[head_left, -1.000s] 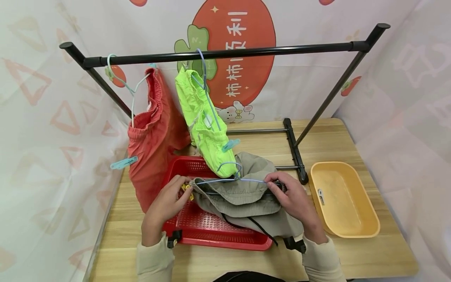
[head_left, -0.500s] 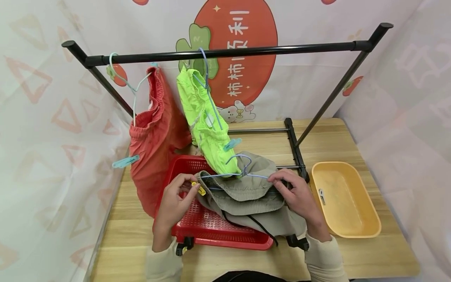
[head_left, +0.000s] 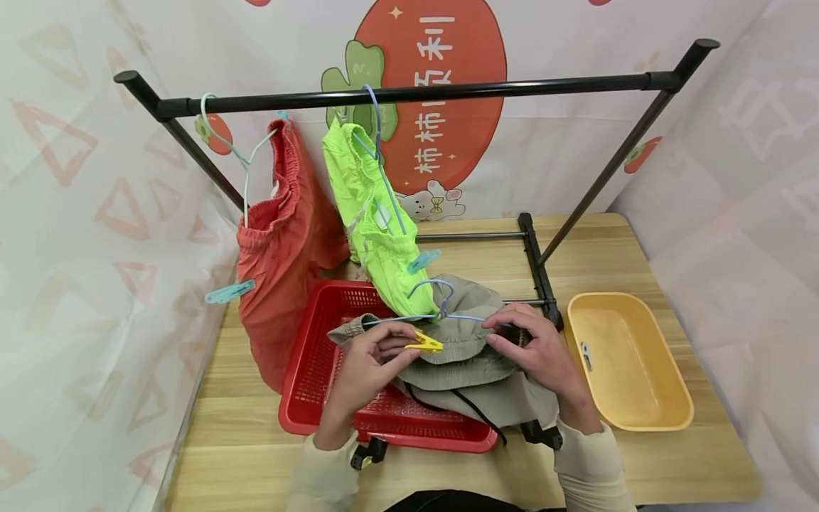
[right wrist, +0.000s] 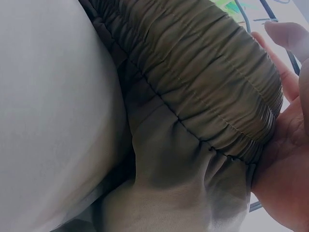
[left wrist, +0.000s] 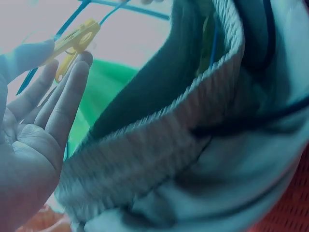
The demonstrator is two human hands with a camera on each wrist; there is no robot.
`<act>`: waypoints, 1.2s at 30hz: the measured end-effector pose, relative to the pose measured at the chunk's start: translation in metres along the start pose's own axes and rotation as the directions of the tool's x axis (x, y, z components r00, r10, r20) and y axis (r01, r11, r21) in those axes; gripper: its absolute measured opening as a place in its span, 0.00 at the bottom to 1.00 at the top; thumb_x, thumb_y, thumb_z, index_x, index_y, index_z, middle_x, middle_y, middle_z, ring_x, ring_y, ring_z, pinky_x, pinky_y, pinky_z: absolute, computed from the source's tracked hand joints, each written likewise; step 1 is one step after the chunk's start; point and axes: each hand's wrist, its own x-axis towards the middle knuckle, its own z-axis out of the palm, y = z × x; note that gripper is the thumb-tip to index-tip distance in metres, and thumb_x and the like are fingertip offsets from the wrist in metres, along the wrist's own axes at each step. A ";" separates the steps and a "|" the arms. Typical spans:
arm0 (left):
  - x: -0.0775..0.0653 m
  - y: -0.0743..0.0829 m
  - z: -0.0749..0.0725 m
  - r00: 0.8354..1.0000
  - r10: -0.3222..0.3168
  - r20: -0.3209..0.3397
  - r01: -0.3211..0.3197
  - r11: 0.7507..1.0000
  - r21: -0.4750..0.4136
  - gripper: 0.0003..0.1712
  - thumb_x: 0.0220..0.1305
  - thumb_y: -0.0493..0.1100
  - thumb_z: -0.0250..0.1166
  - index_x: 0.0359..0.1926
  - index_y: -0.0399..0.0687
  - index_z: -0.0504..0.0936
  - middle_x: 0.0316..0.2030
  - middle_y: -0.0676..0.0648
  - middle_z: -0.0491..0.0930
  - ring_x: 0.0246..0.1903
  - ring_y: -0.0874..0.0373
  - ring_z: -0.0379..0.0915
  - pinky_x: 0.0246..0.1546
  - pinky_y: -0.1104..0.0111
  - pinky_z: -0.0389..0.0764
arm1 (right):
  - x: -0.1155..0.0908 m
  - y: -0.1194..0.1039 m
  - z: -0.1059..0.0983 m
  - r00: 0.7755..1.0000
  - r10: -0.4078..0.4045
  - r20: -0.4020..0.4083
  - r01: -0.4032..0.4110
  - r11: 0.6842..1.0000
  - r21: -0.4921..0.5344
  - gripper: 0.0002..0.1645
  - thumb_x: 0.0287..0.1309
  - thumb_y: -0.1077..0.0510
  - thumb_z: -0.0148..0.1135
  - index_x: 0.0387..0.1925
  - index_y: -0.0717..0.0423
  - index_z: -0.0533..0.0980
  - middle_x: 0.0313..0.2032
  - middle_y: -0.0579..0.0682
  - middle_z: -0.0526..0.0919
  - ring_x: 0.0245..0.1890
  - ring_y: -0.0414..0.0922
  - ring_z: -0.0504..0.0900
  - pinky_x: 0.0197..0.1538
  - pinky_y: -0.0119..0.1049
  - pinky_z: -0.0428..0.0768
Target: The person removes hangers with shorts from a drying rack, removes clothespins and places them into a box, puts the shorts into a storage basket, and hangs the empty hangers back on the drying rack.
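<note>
The grey garment (head_left: 512, 398) spills past the red basket (head_left: 435, 441) on its right. A gap parts the yellow clip (head_left: 435, 345) from the right hand (head_left: 537, 348); whether its fingers grip the blue hanger (head_left: 443, 311), I can't tell. The left hand (head_left: 371, 366) pinches the clip above the gathered waistband (head_left: 457, 375), nose pointing right, long axis crosswise.

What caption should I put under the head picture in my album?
Left hand holds a yellow clip over grey pants; red pants and green pants hang from the rack.

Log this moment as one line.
left hand: pinching yellow clip | right hand: touching gray pants | pants: partly over red basket; hanger off rail
</note>
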 end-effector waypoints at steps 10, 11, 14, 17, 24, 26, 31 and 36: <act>0.012 -0.008 0.020 1.000 -0.012 -0.012 0.011 0.998 -0.056 0.21 0.66 0.25 0.67 0.58 0.30 0.76 0.53 0.36 0.82 0.51 0.45 0.83 0.49 0.58 0.82 | 0.000 -0.005 0.000 1.000 0.027 0.008 -0.027 1.000 -0.005 0.16 0.53 0.67 0.78 0.44 0.53 0.87 0.45 0.41 0.84 0.50 0.43 0.77 0.56 0.33 0.70; 0.013 -0.009 0.021 1.000 -0.013 -0.014 0.012 0.998 -0.058 0.20 0.66 0.26 0.67 0.58 0.31 0.77 0.52 0.36 0.82 0.52 0.45 0.83 0.49 0.58 0.82 | 0.000 -0.006 0.001 1.000 0.028 0.009 -0.028 1.000 -0.008 0.16 0.53 0.67 0.78 0.44 0.53 0.87 0.45 0.41 0.84 0.50 0.43 0.77 0.55 0.33 0.70; 0.015 -0.010 0.024 1.000 -0.002 -0.013 0.001 0.998 -0.061 0.21 0.66 0.25 0.67 0.58 0.31 0.76 0.52 0.34 0.82 0.52 0.43 0.83 0.49 0.59 0.82 | 0.001 -0.008 0.002 1.000 0.028 0.013 -0.028 1.000 -0.007 0.15 0.53 0.66 0.78 0.44 0.54 0.87 0.44 0.41 0.83 0.49 0.43 0.76 0.53 0.34 0.71; 0.017 -0.010 0.029 1.000 0.017 -0.011 -0.017 0.997 -0.074 0.21 0.65 0.24 0.66 0.59 0.29 0.76 0.52 0.32 0.81 0.52 0.41 0.82 0.49 0.59 0.82 | 0.003 -0.009 0.004 1.000 0.026 0.010 -0.026 1.000 0.002 0.15 0.54 0.66 0.78 0.43 0.52 0.88 0.43 0.42 0.83 0.47 0.44 0.76 0.50 0.35 0.72; 0.020 -0.011 0.038 1.000 0.027 0.007 -0.027 0.996 -0.091 0.21 0.65 0.24 0.67 0.58 0.30 0.76 0.53 0.34 0.82 0.52 0.43 0.83 0.49 0.59 0.82 | 0.004 -0.008 0.005 1.000 0.027 0.013 -0.027 1.000 -0.013 0.16 0.54 0.65 0.78 0.43 0.46 0.89 0.40 0.41 0.81 0.43 0.43 0.75 0.44 0.36 0.73; 0.020 -0.011 0.038 1.000 0.030 0.002 -0.030 0.996 -0.082 0.21 0.64 0.24 0.67 0.58 0.30 0.76 0.52 0.34 0.82 0.52 0.44 0.83 0.49 0.59 0.82 | 0.004 -0.007 0.005 1.000 0.017 0.020 -0.017 1.000 -0.027 0.15 0.54 0.65 0.78 0.43 0.47 0.89 0.40 0.41 0.80 0.43 0.43 0.75 0.44 0.36 0.72; 0.020 -0.011 0.039 1.000 0.023 0.020 -0.022 0.997 -0.076 0.21 0.65 0.24 0.67 0.58 0.29 0.75 0.53 0.35 0.82 0.53 0.44 0.82 0.49 0.59 0.82 | 0.004 -0.008 0.005 1.000 0.005 0.016 -0.005 0.999 -0.040 0.15 0.53 0.67 0.78 0.43 0.49 0.90 0.40 0.43 0.80 0.43 0.43 0.74 0.44 0.34 0.72; 0.021 -0.010 0.039 0.999 0.023 0.025 -0.021 0.996 -0.085 0.22 0.65 0.24 0.67 0.59 0.28 0.75 0.54 0.34 0.81 0.53 0.43 0.82 0.49 0.58 0.82 | 0.005 -0.008 0.007 1.000 -0.027 0.012 0.028 0.998 -0.062 0.15 0.50 0.69 0.78 0.41 0.54 0.90 0.40 0.45 0.80 0.43 0.45 0.72 0.44 0.35 0.69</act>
